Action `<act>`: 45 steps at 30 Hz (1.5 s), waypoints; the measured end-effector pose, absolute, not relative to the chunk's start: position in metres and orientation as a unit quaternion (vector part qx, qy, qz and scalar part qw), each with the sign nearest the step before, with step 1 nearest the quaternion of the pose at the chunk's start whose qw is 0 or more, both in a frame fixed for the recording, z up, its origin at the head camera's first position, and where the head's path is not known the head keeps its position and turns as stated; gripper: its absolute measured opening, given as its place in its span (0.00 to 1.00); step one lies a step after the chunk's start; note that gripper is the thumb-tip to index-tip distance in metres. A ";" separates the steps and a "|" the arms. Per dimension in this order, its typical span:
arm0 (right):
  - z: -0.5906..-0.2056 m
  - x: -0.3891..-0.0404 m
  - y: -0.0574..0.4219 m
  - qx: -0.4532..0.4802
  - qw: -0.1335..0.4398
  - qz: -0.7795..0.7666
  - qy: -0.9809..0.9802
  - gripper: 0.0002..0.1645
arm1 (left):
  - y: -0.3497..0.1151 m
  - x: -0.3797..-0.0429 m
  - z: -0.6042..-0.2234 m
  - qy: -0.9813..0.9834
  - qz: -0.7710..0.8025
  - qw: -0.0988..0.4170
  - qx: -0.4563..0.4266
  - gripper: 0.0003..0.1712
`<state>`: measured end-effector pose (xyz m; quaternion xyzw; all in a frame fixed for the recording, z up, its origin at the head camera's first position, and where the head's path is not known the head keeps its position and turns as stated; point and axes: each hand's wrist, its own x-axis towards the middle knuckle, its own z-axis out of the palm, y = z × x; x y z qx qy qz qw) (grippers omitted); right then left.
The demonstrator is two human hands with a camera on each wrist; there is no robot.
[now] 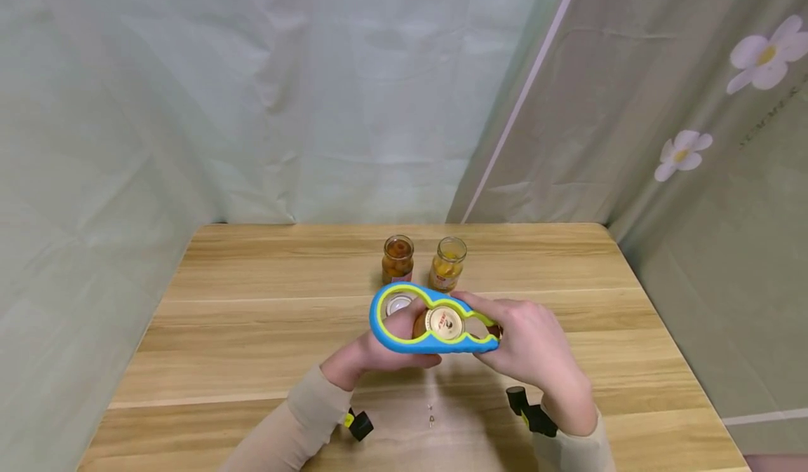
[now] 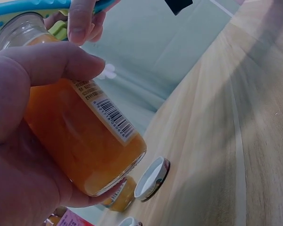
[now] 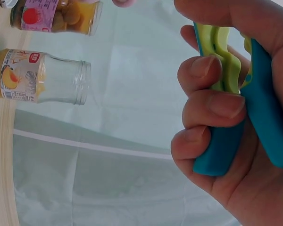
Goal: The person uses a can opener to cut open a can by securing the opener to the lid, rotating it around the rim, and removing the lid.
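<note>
My left hand (image 1: 385, 349) grips a glass jar of orange contents (image 2: 80, 136), tilted in the left wrist view, with the thumb across its shoulder and a barcode label facing out. Its pale gold lid (image 1: 444, 323) sits inside a middle notch of a blue and yellow-green jar opener (image 1: 376, 321). My right hand (image 1: 533, 335) holds the opener's two handles at the right end. In the right wrist view, fingers (image 3: 214, 108) curl round one blue handle, while the other lies against the palm.
Behind the hands stand two lidless jars, one with dark round fruit (image 1: 398, 268) and one with yellow fruit (image 1: 446, 272). A loose lid (image 2: 152, 180) lies on the wooden table (image 1: 252, 304). A curtain (image 1: 353, 107) hangs beyond the table's back edge.
</note>
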<state>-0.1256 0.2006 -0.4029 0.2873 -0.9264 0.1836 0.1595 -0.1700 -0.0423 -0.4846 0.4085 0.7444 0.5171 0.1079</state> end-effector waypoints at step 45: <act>-0.400 -0.130 0.199 0.344 0.198 0.246 -0.884 0.38 | -0.049 -0.169 -0.467 0.700 0.516 0.169 0.465 0.45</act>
